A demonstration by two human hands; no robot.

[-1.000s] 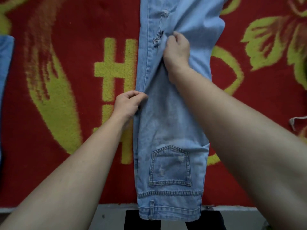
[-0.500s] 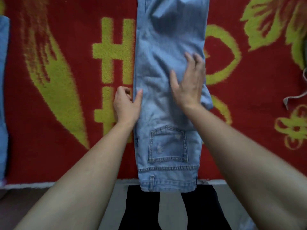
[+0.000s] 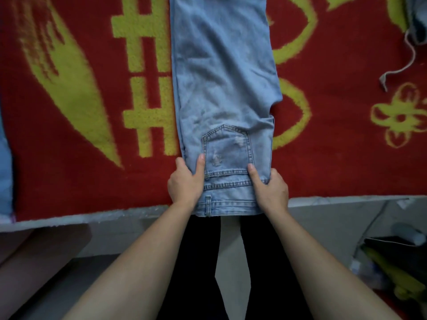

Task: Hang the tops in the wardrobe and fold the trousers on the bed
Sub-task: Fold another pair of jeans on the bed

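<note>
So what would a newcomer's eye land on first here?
The bright red blanket with yellow patterns fills the upper view. Down its middle lie pale blue jeans, folded lengthwise, back pocket up. The left hand and right hand grip the waistband end at the blanket's near edge.

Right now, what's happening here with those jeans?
A person is folding light blue jeans on a red and yellow blanket. The jeans lie lengthwise, halved leg over leg, one back pocket facing up. The left hand and right hand each grip a side of the waistband end, thumbs on top, at the blanket's near edge.
</note>
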